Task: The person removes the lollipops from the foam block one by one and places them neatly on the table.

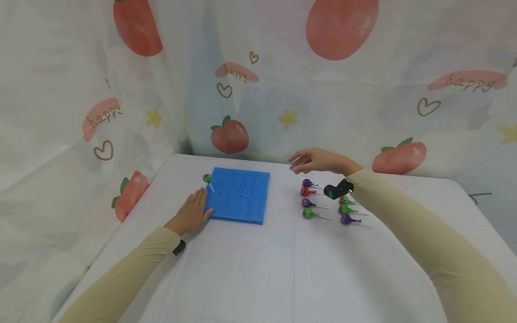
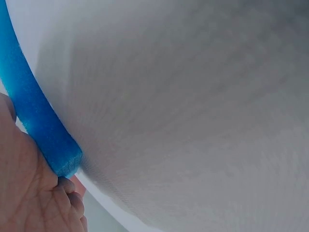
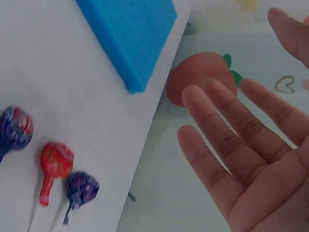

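Note:
My left hand (image 1: 191,211) rests beside a blue foam board (image 1: 238,204), its straight fingers along the left edge and the thumb at the near corner. Rows of small holes dot the board's top. One green lollipop (image 1: 208,178) stands at the far left of the board, its stick slanting down. My right hand (image 1: 313,160), fingers spread and holding nothing in the right wrist view, hovers beyond the loose lollipops. Nearest below it lie a purple lollipop (image 1: 307,183) and a red lollipop (image 1: 305,191).
Another purple lollipop (image 1: 306,202) and a green lollipop (image 1: 309,213) continue the left column. Further right lie two green ones and a purple lollipop (image 1: 346,219), partly behind the right wrist's black strap (image 1: 338,190). A printed curtain (image 1: 266,98) hangs behind the white table (image 1: 250,269).

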